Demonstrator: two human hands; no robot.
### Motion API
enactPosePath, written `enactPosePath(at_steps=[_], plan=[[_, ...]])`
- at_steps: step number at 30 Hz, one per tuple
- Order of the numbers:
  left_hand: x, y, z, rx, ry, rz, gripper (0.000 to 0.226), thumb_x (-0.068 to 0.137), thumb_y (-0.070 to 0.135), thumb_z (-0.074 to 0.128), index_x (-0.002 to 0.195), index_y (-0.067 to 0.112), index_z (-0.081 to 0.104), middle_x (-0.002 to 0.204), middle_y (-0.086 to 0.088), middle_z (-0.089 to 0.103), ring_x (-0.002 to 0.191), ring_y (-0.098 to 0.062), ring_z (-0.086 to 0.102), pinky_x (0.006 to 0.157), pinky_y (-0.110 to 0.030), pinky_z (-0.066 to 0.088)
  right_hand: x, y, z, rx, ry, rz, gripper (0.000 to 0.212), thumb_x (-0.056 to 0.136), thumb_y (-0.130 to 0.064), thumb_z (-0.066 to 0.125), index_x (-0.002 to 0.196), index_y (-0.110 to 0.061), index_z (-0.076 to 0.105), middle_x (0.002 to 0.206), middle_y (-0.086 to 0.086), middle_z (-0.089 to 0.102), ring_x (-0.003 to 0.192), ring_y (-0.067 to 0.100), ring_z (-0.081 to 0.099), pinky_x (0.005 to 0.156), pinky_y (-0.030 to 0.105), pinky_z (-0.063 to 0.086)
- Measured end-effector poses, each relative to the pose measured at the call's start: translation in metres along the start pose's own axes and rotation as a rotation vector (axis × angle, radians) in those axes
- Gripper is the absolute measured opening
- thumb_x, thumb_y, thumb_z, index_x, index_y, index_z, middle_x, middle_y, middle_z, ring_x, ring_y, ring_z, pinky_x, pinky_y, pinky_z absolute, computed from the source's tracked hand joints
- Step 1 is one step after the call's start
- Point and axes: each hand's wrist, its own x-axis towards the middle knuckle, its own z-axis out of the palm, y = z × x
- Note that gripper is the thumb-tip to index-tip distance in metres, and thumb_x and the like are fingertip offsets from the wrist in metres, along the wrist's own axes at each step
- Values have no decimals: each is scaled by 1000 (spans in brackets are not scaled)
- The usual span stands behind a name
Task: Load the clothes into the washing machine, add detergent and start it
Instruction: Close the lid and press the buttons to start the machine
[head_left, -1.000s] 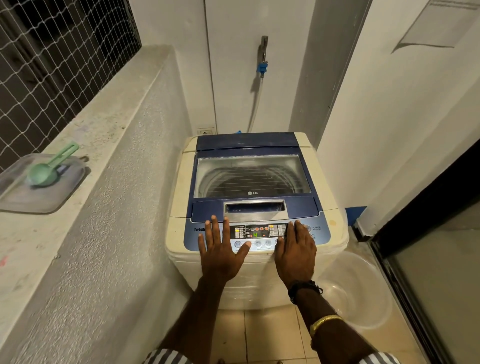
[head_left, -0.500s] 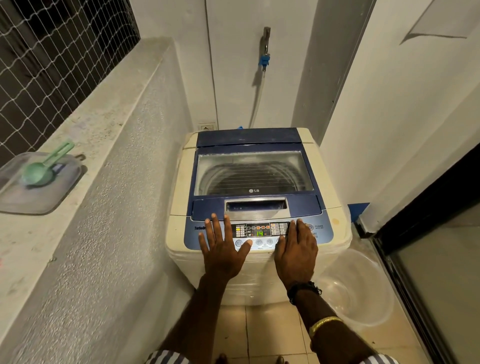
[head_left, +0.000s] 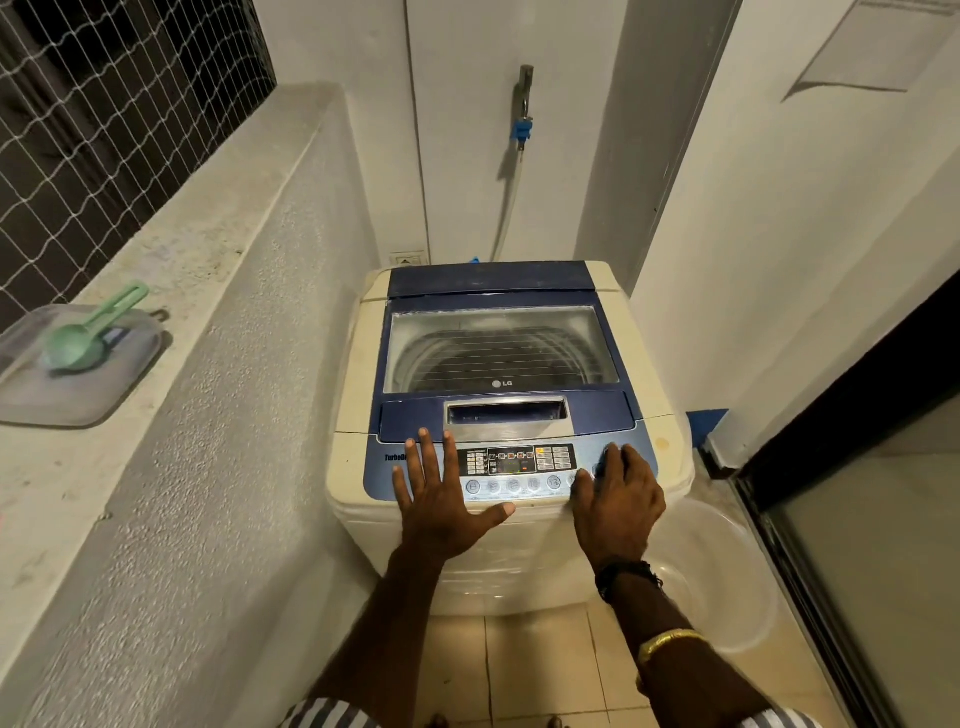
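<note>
Washing machine (head_left: 511, 395) lid shut, centre frame; control panel (head_left: 519, 462) between hands. Right hand (head_left: 615, 501) curled, empty, nearest right-end buttons; left hand (head_left: 441, 499) flat, splayed, empty.

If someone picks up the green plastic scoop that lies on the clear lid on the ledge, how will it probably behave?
The green plastic scoop is probably light and stiff, since it looks like thin moulded plastic. Its round bowl may rock or slide on the smooth clear plastic lid if nudged. The long handle, pointing up and away from the bowl, should offer an easy grip.
</note>
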Motion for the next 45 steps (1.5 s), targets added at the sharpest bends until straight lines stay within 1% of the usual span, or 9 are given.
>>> enactPosePath(at_steps=[5,9,15,18,25,30,37,41,45], plan=[[-1,1,-1,-17,8,12,138,43,106,4,152,26,-22,157,-8,-35,145,-29,-31,116,-52,-16,0,7,-7,42,65,44,41,89,-36,53,126,-17,55,138,9,51,129,31,46,104,52,37],[-2,2,-3,-9,-4,7,138,43,106,5,152,26,-23,155,-7,-38,145,-29,-32,116,-52,-16,0,9,-6,30,80,56,42,91,-27,63,130,-15,56,139,10,52,130,31,46,103,52,39],[-3,3,-5,9,-17,-4,137,41,106,0,149,27,-28,151,-6,-43,144,-29,-34,115,-51,-18,0,4,-4,47,96,96,40,92,-26,61,129,-15,56,140,10,51,129,32,46,102,53,39],[-3,2,-4,-4,-7,-5,135,45,105,6,150,27,-27,152,-6,-42,145,-30,-32,116,-52,-16,0,1,-4,59,105,109,39,92,-26,60,129,-15,56,141,10,51,129,32,46,102,53,39],[-2,2,-4,7,-12,-13,134,45,105,7,148,28,-30,153,-6,-42,145,-30,-32,117,-53,-15,-2,1,-3,62,133,107,45,92,-37,43,129,-15,56,140,10,51,128,32,47,100,53,40],[-3,2,-2,3,14,-9,132,52,104,17,150,28,-25,155,-6,-38,146,-30,-28,117,-54,-12,0,1,-1,85,157,134,44,92,-36,44,128,-15,56,138,9,52,126,31,48,97,52,42],[-2,2,-2,11,8,-19,132,49,105,12,150,28,-26,155,-6,-38,146,-30,-29,117,-54,-12,-2,-5,8,108,162,160,43,94,-34,43,130,-12,54,140,11,49,128,32,47,96,54,44],[-1,2,-1,7,15,-19,133,50,104,16,151,27,-24,156,-7,-36,147,-30,-27,117,-54,-13,-2,-5,12,98,153,171,38,95,-24,55,131,-13,52,142,12,46,131,32,43,97,55,41],[-2,4,-4,26,-24,-25,132,47,104,11,146,29,-33,152,-6,-43,144,-30,-33,116,-54,-15,-2,-6,13,97,149,187,37,95,-23,55,131,-14,52,142,10,44,132,31,42,98,55,38]])
